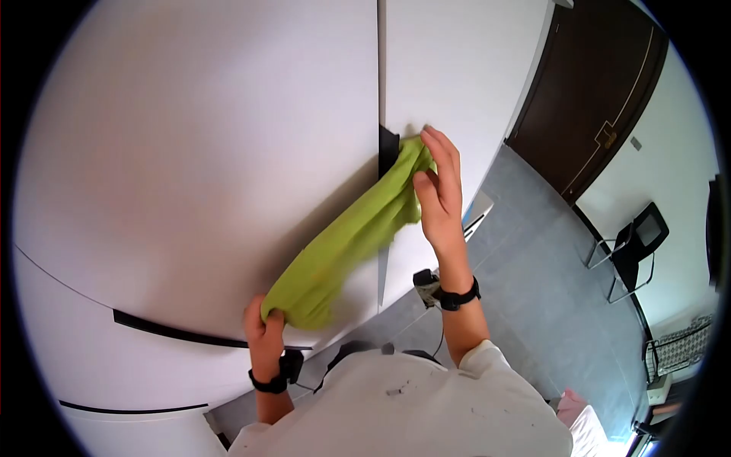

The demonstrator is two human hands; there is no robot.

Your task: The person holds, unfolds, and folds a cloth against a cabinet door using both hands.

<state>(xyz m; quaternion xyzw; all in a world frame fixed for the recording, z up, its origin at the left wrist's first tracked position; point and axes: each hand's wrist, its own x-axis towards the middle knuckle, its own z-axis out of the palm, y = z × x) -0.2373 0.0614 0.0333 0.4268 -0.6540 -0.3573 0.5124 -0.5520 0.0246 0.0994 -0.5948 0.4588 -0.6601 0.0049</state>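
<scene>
A lime-green cloth (346, 232) stretches diagonally in front of the white cabinet doors, its lower part slightly blurred. At its lower left end, my left hand (264, 327) is closed on a bunched corner. My right hand (442, 183) is up at the other end with fingers stretched out and thumb apart, touching the cloth at its edge. Beside that upper end a black door handle (388, 148) partly shows at the seam between the doors. Both wrists wear black straps with small devices.
White cabinet doors (205, 137) fill the left, with drawers and black handle strips (183, 331) below. To the right lie a grey tiled floor (525, 244), a dark brown door (586, 84) and a black chair (640, 244). Pink fabric (571, 407) shows at the lower right.
</scene>
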